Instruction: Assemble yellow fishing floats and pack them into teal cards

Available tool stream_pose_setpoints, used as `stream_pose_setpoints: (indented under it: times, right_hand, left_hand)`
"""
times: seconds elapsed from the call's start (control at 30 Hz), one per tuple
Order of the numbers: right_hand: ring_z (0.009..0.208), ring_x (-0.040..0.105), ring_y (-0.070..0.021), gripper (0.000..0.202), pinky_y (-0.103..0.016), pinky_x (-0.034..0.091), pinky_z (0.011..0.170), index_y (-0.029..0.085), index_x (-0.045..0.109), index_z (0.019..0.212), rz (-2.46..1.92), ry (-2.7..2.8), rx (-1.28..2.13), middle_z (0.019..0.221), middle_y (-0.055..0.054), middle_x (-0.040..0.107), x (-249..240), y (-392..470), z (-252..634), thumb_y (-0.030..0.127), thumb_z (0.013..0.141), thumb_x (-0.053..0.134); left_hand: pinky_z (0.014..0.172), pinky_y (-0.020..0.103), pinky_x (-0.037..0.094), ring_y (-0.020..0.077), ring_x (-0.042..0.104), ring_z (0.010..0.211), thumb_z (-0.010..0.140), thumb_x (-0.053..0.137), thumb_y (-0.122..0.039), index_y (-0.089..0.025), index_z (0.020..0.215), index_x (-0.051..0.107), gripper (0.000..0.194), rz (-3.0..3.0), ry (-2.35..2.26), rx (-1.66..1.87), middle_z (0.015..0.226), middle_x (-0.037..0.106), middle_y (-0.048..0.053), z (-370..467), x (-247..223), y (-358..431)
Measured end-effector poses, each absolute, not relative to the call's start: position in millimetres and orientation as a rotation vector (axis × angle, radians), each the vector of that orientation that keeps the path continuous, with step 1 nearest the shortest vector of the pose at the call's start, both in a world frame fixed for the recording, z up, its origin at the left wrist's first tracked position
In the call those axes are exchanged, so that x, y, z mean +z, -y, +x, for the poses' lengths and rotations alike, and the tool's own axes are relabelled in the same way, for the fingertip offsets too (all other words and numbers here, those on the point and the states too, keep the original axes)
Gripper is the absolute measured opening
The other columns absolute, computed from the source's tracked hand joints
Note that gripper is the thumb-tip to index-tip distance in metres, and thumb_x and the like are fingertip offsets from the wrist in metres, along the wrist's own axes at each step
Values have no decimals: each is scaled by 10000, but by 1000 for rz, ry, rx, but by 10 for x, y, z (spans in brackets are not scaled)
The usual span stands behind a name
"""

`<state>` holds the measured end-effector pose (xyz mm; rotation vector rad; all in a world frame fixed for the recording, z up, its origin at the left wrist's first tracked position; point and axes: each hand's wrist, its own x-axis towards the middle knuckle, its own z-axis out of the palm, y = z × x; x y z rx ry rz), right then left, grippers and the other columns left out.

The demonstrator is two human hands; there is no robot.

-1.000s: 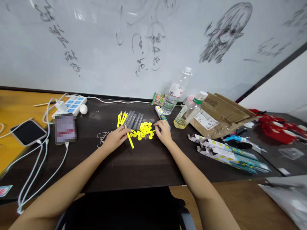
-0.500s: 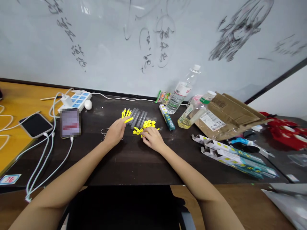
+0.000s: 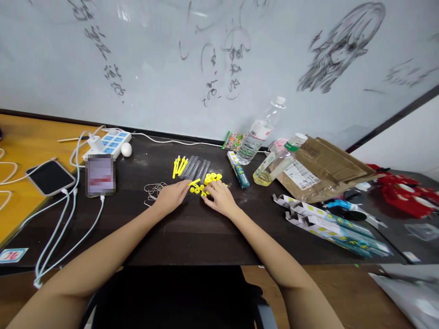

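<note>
Between the fingers of my left hand (image 3: 174, 196) is a yellow stick (image 3: 195, 182), its tip reaching over several small yellow rings (image 3: 213, 177). My right hand (image 3: 219, 197) rests at the near side of these rings, fingers bent around one yellow ring (image 3: 204, 193). Behind the hands lie several clear tubes (image 3: 195, 167) side by side, with several yellow sticks (image 3: 179, 166) to their left. Bent metal wires (image 3: 154, 189) lie just left of my left hand.
A small box (image 3: 238, 169), a water bottle (image 3: 254, 137) and a bottle with yellow liquid (image 3: 264, 177) stand or lie right of the tubes. Farther right are cardboard (image 3: 329, 160) and opened boxes (image 3: 336, 228). Phones (image 3: 51, 177) and a power strip (image 3: 115, 144) are left.
My left hand has moved right and toward me with the yellow stick, closer to my right hand, uncovering the wires and the yellow sticks. My right hand has hardly moved.
</note>
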<state>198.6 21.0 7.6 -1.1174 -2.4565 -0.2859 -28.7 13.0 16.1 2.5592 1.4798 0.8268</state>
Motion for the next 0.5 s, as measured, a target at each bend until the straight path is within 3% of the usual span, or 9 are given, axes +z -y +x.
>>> stream_pose_setpoints:
  times: [0.3, 0.5]
  right_hand:
    - [896, 486, -228, 185, -340, 371, 788, 188, 617, 950, -1153, 2560, -237, 952, -80, 577, 85, -173, 1982, 340, 864, 557]
    - [894, 494, -245, 221, -355, 389, 769, 178, 626, 934, -1222, 2561, -247, 939, -92, 588, 93, -171, 1973, 379, 854, 583]
  left_hand:
    - [665, 232, 448, 154, 650, 807, 944, 368, -303, -192, 1024, 603, 272, 2653, -1320, 773, 955, 691, 35, -301, 186, -104]
    - [664, 229, 448, 156, 653, 829, 949, 370, -332, -194, 1021, 610, 287, 2722, -1226, 702, 928, 692, 31, -299, 156, -122]
